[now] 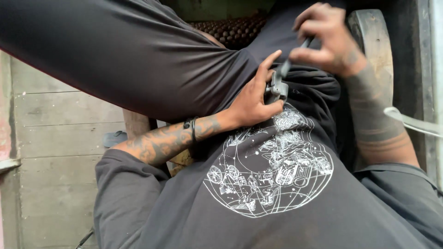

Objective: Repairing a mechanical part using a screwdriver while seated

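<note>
I look down at my own dark T-shirt point(277, 207) with a round white drawing on it. My left hand point(251, 101), tattooed at the forearm and wearing a dark wristband, pinches a small grey metal piece point(278, 88) against the shirt's bunched hem. My right hand point(330, 39) is above and to the right of it, closed round a thin dark tool point(291, 60) whose lower end meets the grey piece. How the tool and the piece connect is hidden by my fingers.
A dark trouser leg point(115, 50) crosses the upper left. A brown beaded mat point(235, 28) and a worn wooden post point(374, 41) lie behind the hands. A white cable point(410, 122) runs at the right. Wooden floor planks point(55, 152) and a grey sandal point(113, 137) are at the left.
</note>
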